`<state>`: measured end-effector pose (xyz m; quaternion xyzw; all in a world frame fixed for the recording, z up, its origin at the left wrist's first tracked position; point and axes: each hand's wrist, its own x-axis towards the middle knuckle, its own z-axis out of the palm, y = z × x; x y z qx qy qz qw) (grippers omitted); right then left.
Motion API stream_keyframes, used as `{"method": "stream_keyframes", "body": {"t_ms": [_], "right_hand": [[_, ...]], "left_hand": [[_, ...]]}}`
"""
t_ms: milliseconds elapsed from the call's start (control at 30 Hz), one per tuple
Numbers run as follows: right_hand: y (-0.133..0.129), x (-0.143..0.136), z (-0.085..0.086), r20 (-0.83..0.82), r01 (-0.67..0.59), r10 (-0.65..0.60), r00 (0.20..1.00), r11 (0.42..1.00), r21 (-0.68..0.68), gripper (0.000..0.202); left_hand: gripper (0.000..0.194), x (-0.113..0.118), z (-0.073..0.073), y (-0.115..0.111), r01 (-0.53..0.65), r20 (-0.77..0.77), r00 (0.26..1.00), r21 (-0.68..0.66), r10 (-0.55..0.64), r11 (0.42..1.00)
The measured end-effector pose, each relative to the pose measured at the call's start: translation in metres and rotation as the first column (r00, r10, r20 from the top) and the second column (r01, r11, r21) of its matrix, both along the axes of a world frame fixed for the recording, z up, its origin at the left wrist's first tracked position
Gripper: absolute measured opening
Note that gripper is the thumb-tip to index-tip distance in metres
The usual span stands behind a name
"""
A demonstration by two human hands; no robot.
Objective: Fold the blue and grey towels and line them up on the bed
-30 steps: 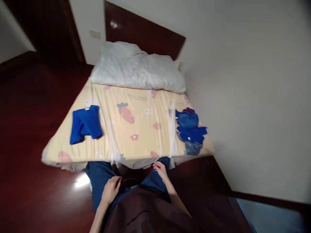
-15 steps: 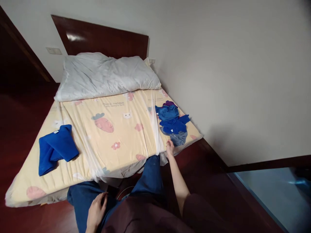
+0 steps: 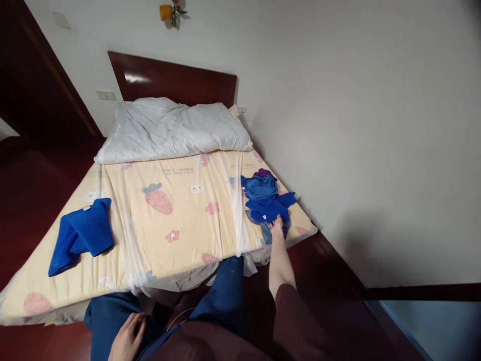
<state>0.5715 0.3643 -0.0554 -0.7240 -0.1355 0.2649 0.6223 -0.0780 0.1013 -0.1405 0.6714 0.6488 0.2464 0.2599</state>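
A loose heap of clothes lies on the bed's right side: a purple piece, a teal-blue garment (image 3: 261, 186), a bright blue garment (image 3: 268, 206) and a grey-blue one (image 3: 266, 233). My right hand (image 3: 277, 224) reaches onto the front of this heap, its fingers bent at the lower edge of the bright blue garment; whether they pinch cloth is too small to tell. My left hand (image 3: 129, 335) rests over my left thigh, loosely curled and holding nothing visible. A folded bright blue garment (image 3: 84, 230) with a white tag lies on the bed's left side.
The bed (image 3: 191, 200) has a yellow patterned sheet under thin, sheer plastic. A white quilt (image 3: 173, 130) lies by the dark wooden headboard (image 3: 176, 77). A wall runs along the right side, with a doorway at the lower right.
My right hand has moved forward and right, from the bed's front edge onto the clothes heap. My left hand stays near my thigh. The view has shifted, bringing a wall lamp into sight.
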Motion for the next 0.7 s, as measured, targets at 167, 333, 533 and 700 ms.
{"method": "stream_keyframes", "body": {"t_ms": [167, 333, 533, 700], "right_hand": [[0.007, 0.011, 0.009, -0.056, 0.079, -0.079, 0.995, 0.997, 0.003, 0.049], [0.006, -0.016, 0.025, 0.052, 0.061, -0.072, 0.996, 0.980, 0.187, 0.056], [-0.035, -0.171, 0.021, 0.367, -0.462, 0.346, 0.864, 0.835, 0.300, 0.038], [-0.116, -0.356, -0.002, 0.455, -0.802, 0.664, 0.593, 0.538, 0.259, 0.023]], "left_hand": [[0.030, 0.005, 0.003, 0.004, 0.033, -0.006, 0.999, -0.028, -0.033, 0.999], [0.031, 0.009, 0.009, 0.006, 0.051, -0.006, 0.999, -0.049, -0.051, 0.998], [0.039, 0.035, 0.026, 0.021, 0.075, 0.128, 0.989, -0.045, -0.068, 0.996], [0.041, 0.061, 0.061, 0.039, 0.042, 0.244, 0.969, 0.000, -0.041, 0.999]]}}
